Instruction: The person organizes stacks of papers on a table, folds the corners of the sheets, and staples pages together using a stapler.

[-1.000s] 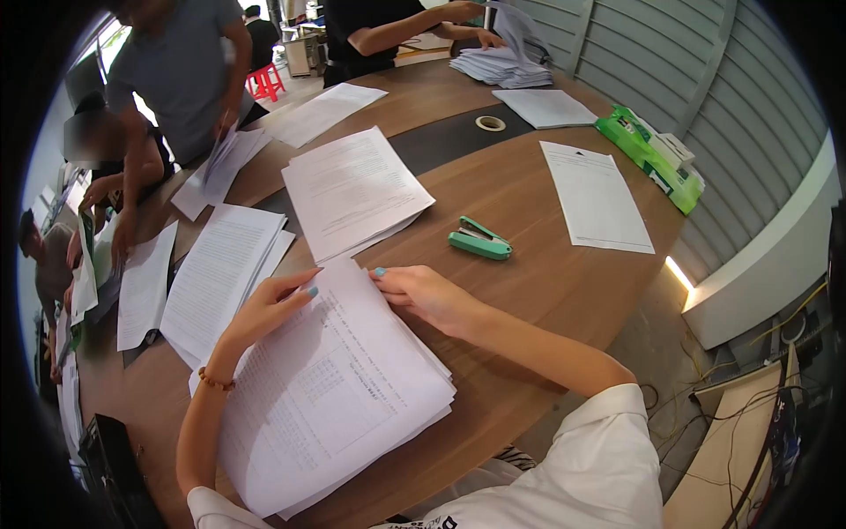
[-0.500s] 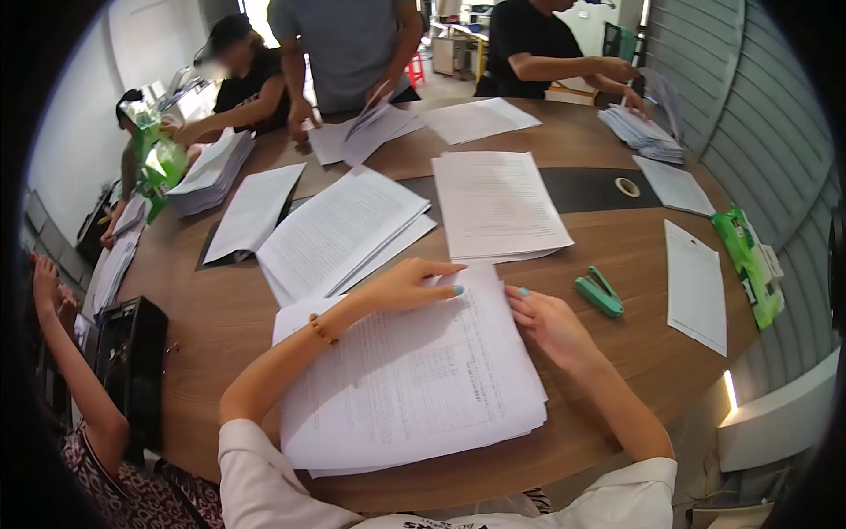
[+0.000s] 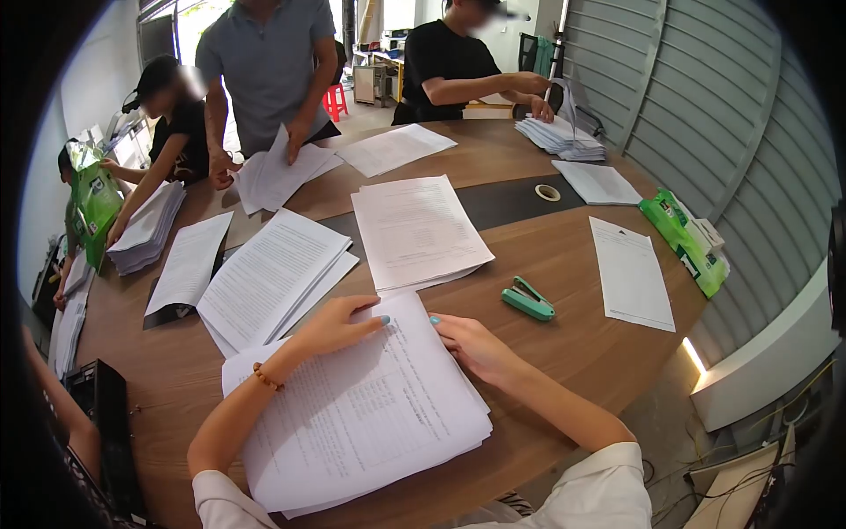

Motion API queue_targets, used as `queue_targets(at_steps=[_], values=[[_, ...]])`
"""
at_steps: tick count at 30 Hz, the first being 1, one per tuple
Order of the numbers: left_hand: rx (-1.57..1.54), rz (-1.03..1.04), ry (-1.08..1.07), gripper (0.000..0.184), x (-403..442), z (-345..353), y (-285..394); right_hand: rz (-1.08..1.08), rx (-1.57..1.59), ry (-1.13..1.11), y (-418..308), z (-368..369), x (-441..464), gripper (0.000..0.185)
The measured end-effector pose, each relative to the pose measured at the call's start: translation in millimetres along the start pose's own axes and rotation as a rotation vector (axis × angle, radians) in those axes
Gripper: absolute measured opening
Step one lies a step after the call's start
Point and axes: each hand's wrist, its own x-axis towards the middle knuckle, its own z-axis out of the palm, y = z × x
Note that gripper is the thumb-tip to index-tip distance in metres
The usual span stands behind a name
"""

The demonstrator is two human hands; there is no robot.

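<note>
My left hand (image 3: 338, 326), with a beaded bracelet (image 3: 268, 376) at the wrist, lies over the far part of a thick stack of printed sheets (image 3: 370, 423). Its thumb and index finger are spread apart on the top page. Against the stack's far right edge rests my right hand (image 3: 476, 346), its fingers partly bent and its lower fingertips hidden. A green stapler (image 3: 528, 300) is on the table to the right of that hand. Beyond my hands are a stack of text pages (image 3: 269, 278) and a pinkish stack of sheets (image 3: 421, 231).
The wooden table (image 3: 564, 353) also bears a tape roll (image 3: 547, 192), a single sheet (image 3: 630, 273), a green package (image 3: 687, 242) and a black box (image 3: 104, 432). Several people work around it; one in a grey shirt (image 3: 269, 79) handles loose papers (image 3: 280, 176).
The view has turned right, so the table's contents appear farther left. Both my hands stay at the stack's far end; my left thumb and index finger look more spread, my right fingers more bent.
</note>
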Motion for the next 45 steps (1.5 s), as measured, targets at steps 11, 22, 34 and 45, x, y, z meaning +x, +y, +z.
queue_targets(at_steps=[11, 22, 34, 45], values=[[0.113, 0.096, 0.195, 0.049, -26.3, -10.9, -6.0, -0.073, 0.013, 0.085, 8.4, -7.0, -1.7, 0.039], [-0.347, -0.356, 0.81, 0.062, -228.5, 8.0, -46.8, -0.28, -0.883, 0.161, -5.2, -3.1, -47.3, 0.041], [-0.758, -0.256, 0.681, 0.077, -226.4, 38.4, -23.9, -0.412, -0.527, 0.135, -3.3, 30.3, -44.2, 0.049], [-0.734, -0.243, 0.668, 0.079, -225.4, 37.2, -19.2, -0.269, -0.473, -0.026, -27.0, 47.0, -27.3, 0.044]])
